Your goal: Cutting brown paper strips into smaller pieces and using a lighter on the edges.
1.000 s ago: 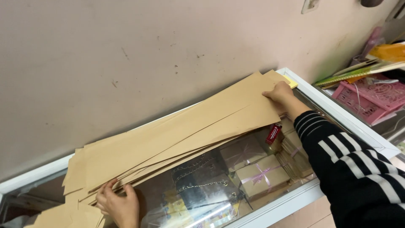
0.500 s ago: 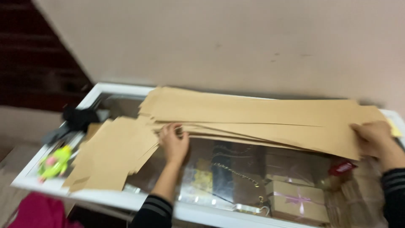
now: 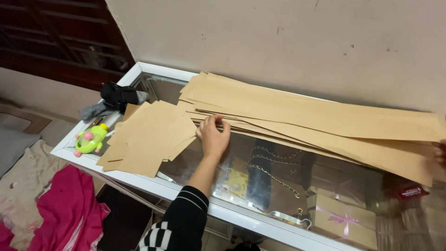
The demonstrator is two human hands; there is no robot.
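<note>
Several long brown paper strips (image 3: 306, 111) lie fanned out on a glass-topped display case (image 3: 139, 183) against a wall. My left hand (image 3: 213, 135) rests with fingers apart on the near edge of the strips, at their left end. My right hand (image 3: 440, 151) shows only as fingertips at the frame's right edge, touching the strips' right end; I cannot tell its grip. A pile of shorter brown paper sheets (image 3: 148, 137) lies to the left of my left hand.
A green and pink toy (image 3: 90, 139) and a black and grey cloth bundle (image 3: 116, 97) sit at the case's left end. Under the glass are boxes with ribbons (image 3: 344, 218) and a chain (image 3: 274, 174). Pink fabric (image 3: 69, 209) lies on the floor.
The view has swung left, away from the right end of the case. My left hand stays at the strips' left end; my right hand has slid almost out of view.
</note>
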